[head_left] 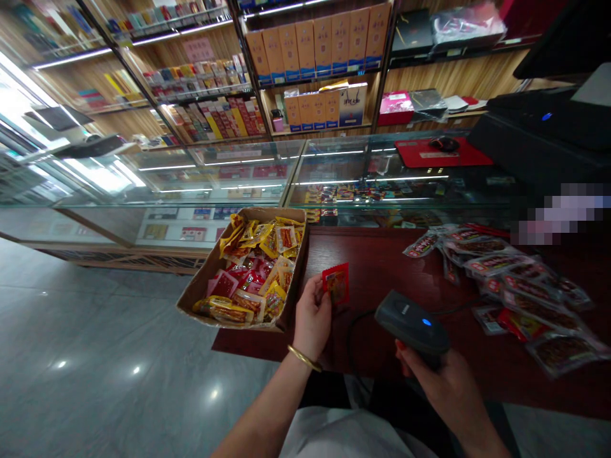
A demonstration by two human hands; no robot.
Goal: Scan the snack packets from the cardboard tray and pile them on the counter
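Note:
Pinched between the fingers and thumb of my left hand (pixel 314 313) is a small red snack packet (pixel 337 284), held just above the dark red tabletop (pixel 367 264). My right hand (pixel 446 381) grips a black barcode scanner (pixel 411 323) by its handle, and a blue light glows on its top. The scanner's head points left towards the packet, with a gap between them. Left of my left hand, an open cardboard box (pixel 292 306) holds many yellow, red and clear snack packets (pixel 258 273).
A pile of clear-wrapped snack packets (pixel 520 273) covers the table's right side. The scanner's cable (pixel 352 331) loops over the tabletop. Behind stands a glass display counter (pixel 344 172) bearing a red mouse pad (pixel 415 154) and mouse (pixel 443 144). Shelves with tan boxes (pixel 315 48) line the wall.

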